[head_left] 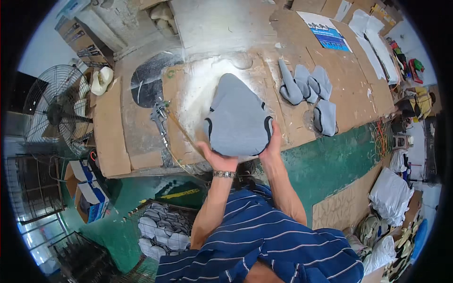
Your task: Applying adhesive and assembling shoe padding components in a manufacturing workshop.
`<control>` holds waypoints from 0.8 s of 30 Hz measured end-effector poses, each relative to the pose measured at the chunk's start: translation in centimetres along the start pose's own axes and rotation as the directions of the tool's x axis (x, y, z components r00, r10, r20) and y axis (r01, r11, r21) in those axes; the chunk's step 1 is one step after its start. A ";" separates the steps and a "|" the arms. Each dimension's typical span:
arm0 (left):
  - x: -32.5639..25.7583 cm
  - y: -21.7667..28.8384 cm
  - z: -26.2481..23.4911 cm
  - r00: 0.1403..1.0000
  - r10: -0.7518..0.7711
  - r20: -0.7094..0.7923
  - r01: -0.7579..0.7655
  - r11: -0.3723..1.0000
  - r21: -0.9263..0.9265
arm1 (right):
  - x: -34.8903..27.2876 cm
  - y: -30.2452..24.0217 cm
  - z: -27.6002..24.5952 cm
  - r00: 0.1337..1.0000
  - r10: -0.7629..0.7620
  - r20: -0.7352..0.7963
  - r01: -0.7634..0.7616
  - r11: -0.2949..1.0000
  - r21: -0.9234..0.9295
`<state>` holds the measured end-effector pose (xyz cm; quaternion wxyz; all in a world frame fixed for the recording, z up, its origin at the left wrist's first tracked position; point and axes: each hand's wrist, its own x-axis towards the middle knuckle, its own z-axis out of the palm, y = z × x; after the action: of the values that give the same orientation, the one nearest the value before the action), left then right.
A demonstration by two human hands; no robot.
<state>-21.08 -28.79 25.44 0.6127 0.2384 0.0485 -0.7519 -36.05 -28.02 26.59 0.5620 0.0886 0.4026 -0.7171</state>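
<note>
Grey felt-like saddle-shaped cover (237,118) | left hand (213,156), right hand (272,144) gripping edges

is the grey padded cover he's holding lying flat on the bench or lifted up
Cannot tell for sure. The grey padded cover spreads over the white-dusted cardboard bench, both hands gripping its near edge.

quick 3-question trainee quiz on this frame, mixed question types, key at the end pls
1. True or false: both hands grip the big grey padded piece at its near edge.
2. Where is the spray gun? A) left of the grey piece B) right of it C) on top of it
3. Fill in: the wristband is on the ___ hand.

Key:
1. True: left hand and right hand hold opposite near corners.
2. A
3. Left
</note>
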 end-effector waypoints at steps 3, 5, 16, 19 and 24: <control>1.5 1.5 -1.8 0.996 -0.043 -0.080 0.051 0.994 0.100 | -0.3 -0.9 -0.8 0.998 0.056 0.004 -0.055 0.992 -0.114; 1.5 0.6 -3.2 0.988 -0.053 -0.148 0.083 0.975 0.204 | -0.7 -1.5 -2.1 0.998 0.060 0.034 -0.053 0.983 -0.175; 3.3 -1.0 -5.6 0.958 0.113 -0.264 -0.011 0.933 0.361 | 5.4 -0.8 -7.9 0.996 -0.057 -0.075 0.030 0.948 -0.318; 6.3 -1.0 -4.8 0.930 0.222 -0.294 -0.050 0.866 0.497 | 10.0 -0.8 -7.5 0.966 -0.175 -0.189 0.067 0.879 -0.472; 12.9 -0.6 -5.6 0.899 0.244 -0.365 -0.009 0.842 0.539 | 14.8 0.1 -6.2 0.928 -0.292 -0.229 0.131 0.835 -0.534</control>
<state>-21.72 -38.25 15.00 0.5485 0.5548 -0.0442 -0.6240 -43.23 -34.65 13.88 0.4132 -0.0006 0.6660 -0.6210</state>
